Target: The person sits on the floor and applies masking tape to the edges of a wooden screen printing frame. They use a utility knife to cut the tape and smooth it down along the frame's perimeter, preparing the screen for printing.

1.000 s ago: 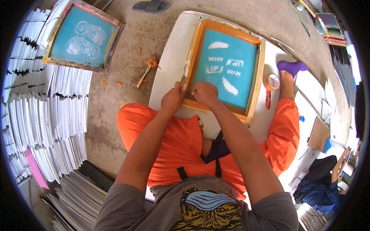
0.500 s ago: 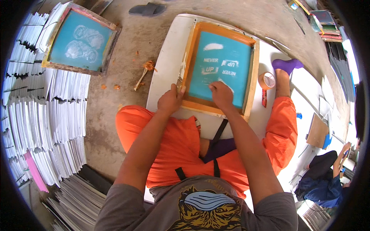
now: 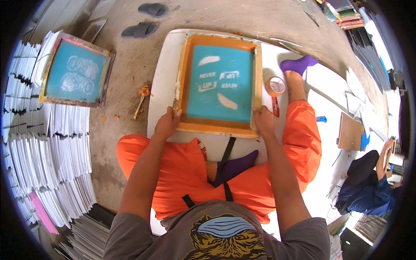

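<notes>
In front of me is a screen printing frame (image 3: 216, 128), an orange-brown wooden rectangle with teal mesh (image 3: 219, 99) that bears pale lettering and patches. My left hand (image 3: 166, 123) grips its lower left corner, thumb on top of the wood. At the lower right corner my right hand (image 3: 263, 122) is closed round the frame's edge. Fingers of both hands are partly hidden beneath the wood. The frame rests over a white board (image 3: 162, 82). Just right of the frame lie a roll of tan tape (image 3: 275, 86) and a red cutter (image 3: 275, 106).
A second teal screen (image 3: 71, 76) sits on bundled paper stacks (image 3: 65, 151) at the left. Dark slippers (image 3: 141, 29) lie on the concrete floor. My sock-clad foot (image 3: 299, 65) is beside the tape. Another person (image 3: 368, 195) sits at the far right near a brown board (image 3: 351, 132).
My right hand has moved off the mesh to the frame's lower right corner and taken hold there. My left hand still holds the left corner. The view has shifted.
</notes>
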The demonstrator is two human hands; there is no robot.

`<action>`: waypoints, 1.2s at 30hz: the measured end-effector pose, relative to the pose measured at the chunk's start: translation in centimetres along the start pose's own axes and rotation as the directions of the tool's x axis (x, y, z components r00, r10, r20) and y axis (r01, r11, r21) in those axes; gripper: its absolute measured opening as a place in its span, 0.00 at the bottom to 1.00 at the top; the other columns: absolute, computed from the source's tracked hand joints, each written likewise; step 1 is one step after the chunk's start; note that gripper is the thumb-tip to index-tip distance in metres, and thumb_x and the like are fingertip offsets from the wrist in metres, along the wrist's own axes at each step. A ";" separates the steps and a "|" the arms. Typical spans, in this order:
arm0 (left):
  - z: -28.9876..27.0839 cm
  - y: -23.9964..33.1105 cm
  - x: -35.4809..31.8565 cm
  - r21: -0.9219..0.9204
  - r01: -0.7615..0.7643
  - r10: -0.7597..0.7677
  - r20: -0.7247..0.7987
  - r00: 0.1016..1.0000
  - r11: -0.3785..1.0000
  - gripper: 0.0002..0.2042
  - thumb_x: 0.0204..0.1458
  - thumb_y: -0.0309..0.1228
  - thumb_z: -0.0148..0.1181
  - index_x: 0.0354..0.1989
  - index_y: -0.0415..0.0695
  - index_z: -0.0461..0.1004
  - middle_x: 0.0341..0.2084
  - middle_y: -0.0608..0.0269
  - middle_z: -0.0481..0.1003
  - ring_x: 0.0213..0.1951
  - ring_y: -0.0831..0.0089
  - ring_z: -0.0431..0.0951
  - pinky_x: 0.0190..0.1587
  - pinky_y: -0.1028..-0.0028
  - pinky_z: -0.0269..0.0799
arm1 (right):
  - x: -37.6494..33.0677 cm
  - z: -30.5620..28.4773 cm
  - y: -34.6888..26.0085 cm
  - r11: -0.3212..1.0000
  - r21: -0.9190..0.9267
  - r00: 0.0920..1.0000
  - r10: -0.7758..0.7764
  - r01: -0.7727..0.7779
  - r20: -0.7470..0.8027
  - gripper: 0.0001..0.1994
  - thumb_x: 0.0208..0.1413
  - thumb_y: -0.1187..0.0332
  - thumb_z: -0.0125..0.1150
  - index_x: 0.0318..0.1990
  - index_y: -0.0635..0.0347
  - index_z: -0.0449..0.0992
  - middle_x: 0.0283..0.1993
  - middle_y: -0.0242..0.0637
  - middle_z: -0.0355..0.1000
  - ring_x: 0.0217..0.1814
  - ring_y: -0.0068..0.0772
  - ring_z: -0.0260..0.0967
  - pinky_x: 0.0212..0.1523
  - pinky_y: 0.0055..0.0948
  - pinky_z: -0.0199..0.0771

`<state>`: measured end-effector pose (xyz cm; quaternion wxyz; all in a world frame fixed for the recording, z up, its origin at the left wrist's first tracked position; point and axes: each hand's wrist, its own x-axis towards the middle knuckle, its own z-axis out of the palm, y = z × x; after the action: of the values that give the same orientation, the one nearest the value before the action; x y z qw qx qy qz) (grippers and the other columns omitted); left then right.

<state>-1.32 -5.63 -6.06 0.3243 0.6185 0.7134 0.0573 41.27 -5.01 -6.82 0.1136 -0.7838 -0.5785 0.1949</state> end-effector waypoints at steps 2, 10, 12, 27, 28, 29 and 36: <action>0.0 -1.5 0.4 -0.047 -0.011 0.008 -0.060 0.998 0.999 0.28 0.68 0.57 0.48 0.50 0.37 0.64 0.33 0.33 0.80 0.39 0.35 0.81 0.41 0.45 0.74 | -0.4 0.1 -1.9 0.998 -0.003 0.998 0.057 -0.057 0.041 0.24 0.64 0.52 0.62 0.52 0.67 0.77 0.38 0.61 0.80 0.43 0.67 0.79 0.45 0.56 0.79; -2.2 -7.6 3.6 -0.068 -0.020 -0.003 -0.320 0.948 0.997 0.21 0.62 0.47 0.63 0.54 0.43 0.78 0.35 0.45 0.81 0.38 0.50 0.83 0.43 0.57 0.76 | -2.7 0.5 -8.0 0.974 0.188 0.986 0.100 -0.125 0.137 0.47 0.63 0.58 0.63 0.79 0.56 0.35 0.36 0.62 0.80 0.41 0.68 0.80 0.45 0.60 0.79; -3.4 -7.2 4.9 -0.081 0.117 -0.140 -0.427 0.893 0.990 0.25 0.61 0.47 0.65 0.59 0.41 0.75 0.36 0.48 0.81 0.37 0.52 0.83 0.43 0.57 0.76 | -3.7 1.2 -9.2 0.969 0.207 0.980 0.099 -0.135 0.174 0.51 0.63 0.59 0.64 0.79 0.55 0.27 0.36 0.62 0.79 0.41 0.68 0.80 0.45 0.60 0.79; 2.2 -5.0 -0.1 -0.687 0.041 -0.294 -0.255 0.921 0.725 0.24 0.58 0.41 0.70 0.51 0.31 0.74 0.42 0.49 0.80 0.40 0.62 0.83 0.43 0.69 0.79 | 9.6 -2.4 -12.0 0.809 -0.231 0.840 -0.505 0.541 0.200 0.27 0.51 0.50 0.74 0.58 0.46 0.80 0.65 0.40 0.70 0.71 0.52 0.62 0.67 0.52 0.70; 1.4 -3.4 -0.1 -0.694 0.054 -0.316 -0.256 0.914 0.718 0.23 0.59 0.40 0.70 0.51 0.31 0.74 0.41 0.49 0.80 0.40 0.63 0.83 0.43 0.69 0.79 | 9.5 -2.7 -11.0 0.784 -0.222 0.814 -0.547 0.580 0.195 0.29 0.49 0.49 0.75 0.58 0.46 0.80 0.66 0.41 0.69 0.73 0.52 0.60 0.68 0.52 0.69; 0.3 -2.1 -0.2 -0.699 0.068 -0.339 -0.257 0.905 0.712 0.22 0.59 0.38 0.69 0.51 0.32 0.75 0.40 0.49 0.80 0.40 0.64 0.83 0.42 0.69 0.78 | 8.9 -2.7 -9.8 0.757 -0.211 0.785 -0.589 0.619 0.191 0.31 0.47 0.48 0.76 0.59 0.45 0.80 0.68 0.41 0.68 0.75 0.53 0.57 0.68 0.53 0.68; -3.5 -4.0 3.7 -0.908 -0.027 -0.420 -0.220 0.881 0.418 0.25 0.61 0.39 0.67 0.59 0.32 0.73 0.40 0.55 0.81 0.40 0.73 0.82 0.43 0.70 0.76 | 5.4 0.2 -8.8 0.826 -0.185 0.843 -0.538 0.532 0.018 0.37 0.28 0.49 0.85 0.54 0.39 0.82 0.64 0.34 0.70 0.74 0.52 0.57 0.67 0.52 0.68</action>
<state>-6.70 -2.00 -6.70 0.4446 0.2354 0.6946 0.5143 34.98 2.77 -4.36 0.1014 -0.6008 -0.7881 0.0876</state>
